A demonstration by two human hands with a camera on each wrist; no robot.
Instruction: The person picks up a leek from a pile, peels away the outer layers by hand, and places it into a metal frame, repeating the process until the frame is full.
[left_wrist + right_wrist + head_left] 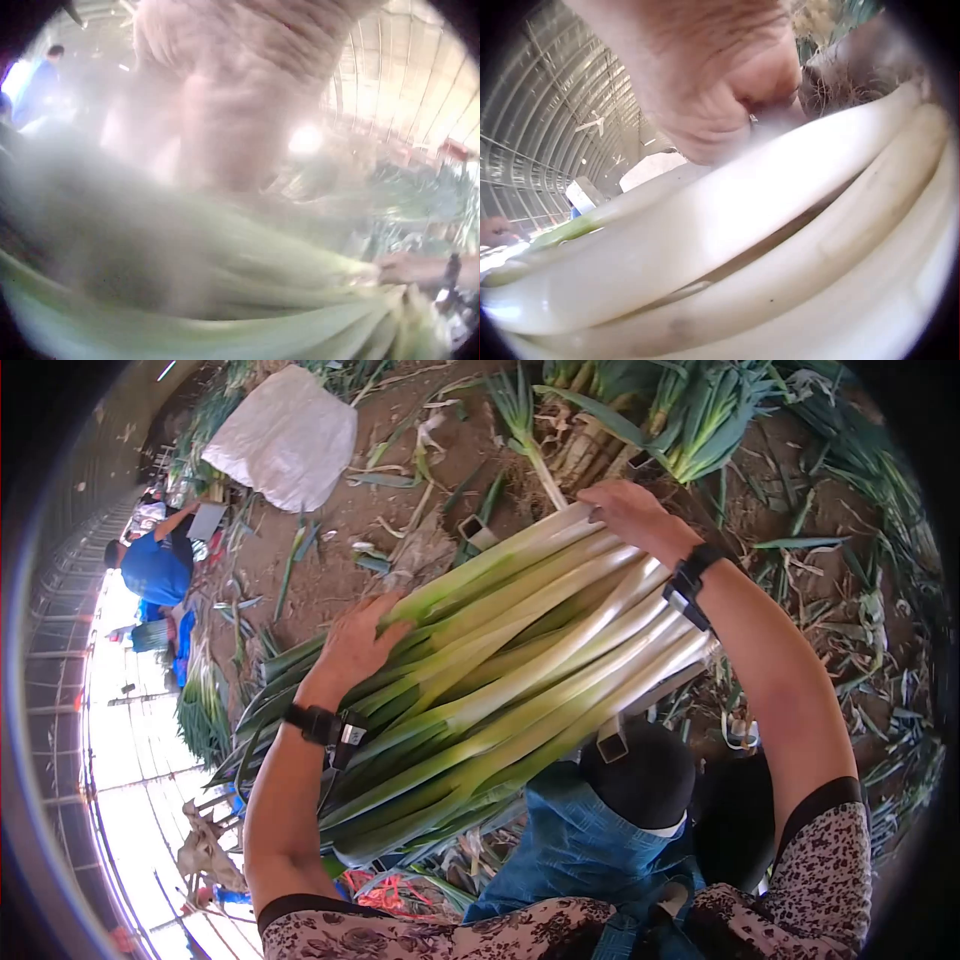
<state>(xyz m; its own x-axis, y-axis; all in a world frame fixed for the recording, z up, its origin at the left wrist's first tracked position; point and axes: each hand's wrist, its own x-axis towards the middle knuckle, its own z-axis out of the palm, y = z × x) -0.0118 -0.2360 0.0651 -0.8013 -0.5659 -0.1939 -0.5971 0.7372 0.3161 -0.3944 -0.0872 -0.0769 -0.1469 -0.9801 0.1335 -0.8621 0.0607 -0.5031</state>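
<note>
A wide bundle of long green onions (pixel 540 630) lies across the front of the person's body, white stalks to the right and green leaves to the left. The left hand (pixel 355 640) grips the bundle's far side where the leaves begin, its thumb over the top stalks. At the white end, the right hand (pixel 640 520) holds the far edge, fingers bent over the outermost stalk; their tips are hidden. Pale stalks (pixel 727 232) fill the right wrist view below the right hand (pixel 727 97). The left wrist view is hazy, with the left hand (pixel 232 97) above green leaves (pixel 247 277).
Square metal tube ends (pixel 612 744) show beside the bundle, another (pixel 478 532) beyond it. More green onions (pixel 690 420) lie on the soil at the back, near a white sack (pixel 285 440). Loose leaves litter the ground. A person in blue (pixel 158 565) is at the far left.
</note>
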